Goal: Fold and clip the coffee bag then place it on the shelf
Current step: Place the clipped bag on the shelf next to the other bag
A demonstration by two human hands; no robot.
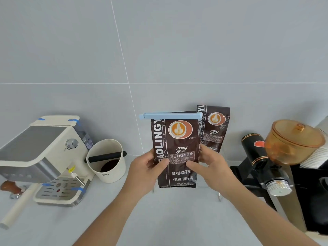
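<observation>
Hands, left and right, each grip the clipped coffee bag upright between them.

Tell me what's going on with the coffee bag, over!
Both hands, left hand and right hand, grip on clipped coffee bag, upright. Blue clip across top. Second coffee bag right behind it.
</observation>
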